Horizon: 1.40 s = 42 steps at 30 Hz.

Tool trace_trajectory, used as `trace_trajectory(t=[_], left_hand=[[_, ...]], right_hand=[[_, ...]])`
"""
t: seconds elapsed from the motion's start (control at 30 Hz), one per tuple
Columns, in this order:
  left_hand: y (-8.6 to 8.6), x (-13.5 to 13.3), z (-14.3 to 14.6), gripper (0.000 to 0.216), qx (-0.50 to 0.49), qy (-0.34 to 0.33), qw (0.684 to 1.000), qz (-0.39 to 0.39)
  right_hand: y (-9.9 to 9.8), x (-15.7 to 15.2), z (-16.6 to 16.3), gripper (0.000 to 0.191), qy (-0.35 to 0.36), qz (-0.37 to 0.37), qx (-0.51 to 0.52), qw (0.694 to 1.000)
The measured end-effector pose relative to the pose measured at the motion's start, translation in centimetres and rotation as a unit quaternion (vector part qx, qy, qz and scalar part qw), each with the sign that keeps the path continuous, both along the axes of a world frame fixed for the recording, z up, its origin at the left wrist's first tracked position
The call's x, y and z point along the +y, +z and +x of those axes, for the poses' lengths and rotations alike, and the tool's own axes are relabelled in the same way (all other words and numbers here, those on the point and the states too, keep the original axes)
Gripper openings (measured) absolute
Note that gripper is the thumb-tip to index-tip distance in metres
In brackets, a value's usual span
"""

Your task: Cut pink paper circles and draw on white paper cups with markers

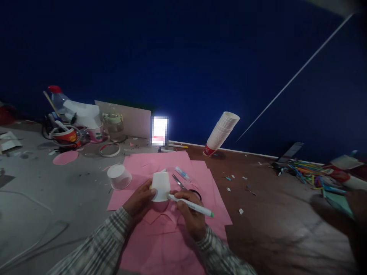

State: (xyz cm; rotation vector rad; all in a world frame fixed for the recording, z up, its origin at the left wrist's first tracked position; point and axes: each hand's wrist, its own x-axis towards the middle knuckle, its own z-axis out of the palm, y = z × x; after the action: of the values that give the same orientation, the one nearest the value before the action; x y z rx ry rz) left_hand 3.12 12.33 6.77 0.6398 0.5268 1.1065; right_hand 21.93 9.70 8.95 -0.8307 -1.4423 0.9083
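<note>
My left hand (140, 198) is closed around the left side of a white paper cup (161, 184), its thumb lying on the cup wall near the lower edge. A white marker (195, 208) with a green end is pinched in my right hand (190, 215). Its tip meets or nearly meets the cup's right edge; I cannot tell which. Scissors (179, 181) with dark handles lie partly under my right hand on pink paper sheets (169, 248). Just beyond them is a glue tube (182, 173). Another white cup (119, 177) rests to the left of my hands.
A tall leaning stack of paper cups (221, 133) stands at the back. Left are a red cup of tools (66, 136), a glass jar (114, 126), a tape ring (109, 150) and a pink paper circle (65, 157). Colourful sticks (308, 168) and another person's hand (357, 202) are at right.
</note>
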Motion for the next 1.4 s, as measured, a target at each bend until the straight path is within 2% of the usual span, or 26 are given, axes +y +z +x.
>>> trace_trajectory(t=[0.13, 0.33, 0.6, 0.77, 1.4], left_hand=[[-0.2, 0.0, 0.1, 0.047, 0.005, 0.005, 1.0, 0.001], [-0.3, 0.0, 0.1, 0.055, -0.001, -0.004, 1.0, 0.004], [-0.6, 0.1, -0.1, 0.055, -0.001, -0.016, 1.0, 0.012], [-0.3, 0.0, -0.1, 0.053, -0.001, -0.017, 1.0, 0.015], [-0.3, 0.0, 0.0, 0.056, 0.004, -0.019, 1.0, 0.014]], right_hand=[[-0.1, -0.1, -0.2, 0.013, 0.005, 0.007, 0.016, 1.0], [-0.8, -0.1, -0.4, 0.015, -0.013, -0.047, 0.075, 0.996], [-0.7, 0.0, -0.6, 0.016, -0.052, -0.037, 0.044, 0.997], [-1.3, 0.0, -0.6, 0.02, -0.034, -0.074, 0.046, 0.996], [-1.0, 0.1, -0.6, 0.02, -0.037, -0.067, -0.002, 0.997]])
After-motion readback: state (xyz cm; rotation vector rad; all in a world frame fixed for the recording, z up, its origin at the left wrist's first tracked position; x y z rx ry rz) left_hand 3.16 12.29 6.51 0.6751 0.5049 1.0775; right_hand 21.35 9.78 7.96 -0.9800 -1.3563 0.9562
